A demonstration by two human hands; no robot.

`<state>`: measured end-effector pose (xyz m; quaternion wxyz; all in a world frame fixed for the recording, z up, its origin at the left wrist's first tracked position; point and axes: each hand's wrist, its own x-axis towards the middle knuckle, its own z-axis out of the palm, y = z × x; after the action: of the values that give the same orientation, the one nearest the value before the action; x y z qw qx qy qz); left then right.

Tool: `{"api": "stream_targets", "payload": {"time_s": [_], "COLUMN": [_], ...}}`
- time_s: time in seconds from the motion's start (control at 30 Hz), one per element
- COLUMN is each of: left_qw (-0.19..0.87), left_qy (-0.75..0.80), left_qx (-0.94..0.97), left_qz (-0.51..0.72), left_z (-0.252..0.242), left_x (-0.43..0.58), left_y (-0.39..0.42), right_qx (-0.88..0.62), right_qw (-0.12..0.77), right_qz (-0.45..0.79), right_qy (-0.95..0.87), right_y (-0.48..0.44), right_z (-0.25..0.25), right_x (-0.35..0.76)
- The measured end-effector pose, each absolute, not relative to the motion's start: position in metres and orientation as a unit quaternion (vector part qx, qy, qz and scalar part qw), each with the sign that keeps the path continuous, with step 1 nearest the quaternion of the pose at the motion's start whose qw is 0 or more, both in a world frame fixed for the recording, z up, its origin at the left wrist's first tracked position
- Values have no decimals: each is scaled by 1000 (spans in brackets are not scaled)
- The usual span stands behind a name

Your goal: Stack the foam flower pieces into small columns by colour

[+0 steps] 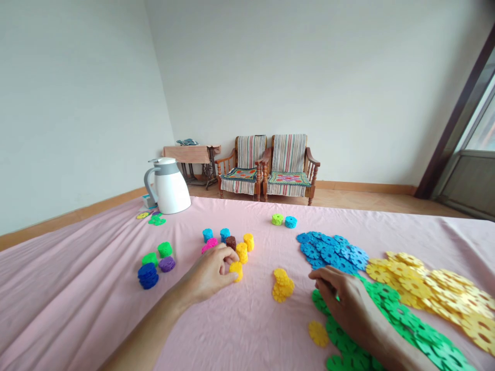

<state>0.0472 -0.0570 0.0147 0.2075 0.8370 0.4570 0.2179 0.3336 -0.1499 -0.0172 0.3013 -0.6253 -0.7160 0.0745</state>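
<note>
My left hand point(212, 270) is closed around the side of a short stack of yellow snowflake discs point(235, 271), thumb at the front and fingers behind. Two more yellow stacks point(242, 252) stand just beyond it, beside a dark brown stack point(231, 242) and a pink one point(210, 244) partly covered by the hand. My right hand point(344, 299) hovers over or rests on green snowflake discs point(402, 317); which of the two I cannot tell. Its fingers are loosely bent, with no disc visible in them. Loose yellow discs point(282, 285) lie overlapping between my hands.
Piles of blue discs point(330, 251) and yellow discs point(436, 288) spread at the right. Green, purple and dark blue stacks point(148, 276) stand at the left. Small lime and light blue stacks point(291, 222) sit further back. A white jug point(172, 188) stands at the back left of the pink cloth.
</note>
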Motion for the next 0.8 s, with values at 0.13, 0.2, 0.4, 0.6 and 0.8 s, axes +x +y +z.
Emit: {"api": "stream_targets", "payload": {"time_s": [0.13,0.2,0.4,0.6,0.8], "left_qw": [188,181,187,213,261], "left_qy": [468,475,469,423,360], "left_qx": [837,835,834,833,870], "left_qz": [211,210,221,287,212], "left_z": [16,16,16,22,16], "left_x": [48,48,48,63,96], "left_y": [-59,-59,-57,-66,-93], "right_qx": [-624,-625,-627,-621,-622], "right_qw": [300,299,301,313,318], "right_qz": [76,74,69,73,75], "right_qy": [-718,-717,-715,-715,-712], "right_y": [-150,-150,-149,-147,-145], "right_z": [-17,-17,-17,-20,-21], "right_x": [334,334,334,336,337]}}
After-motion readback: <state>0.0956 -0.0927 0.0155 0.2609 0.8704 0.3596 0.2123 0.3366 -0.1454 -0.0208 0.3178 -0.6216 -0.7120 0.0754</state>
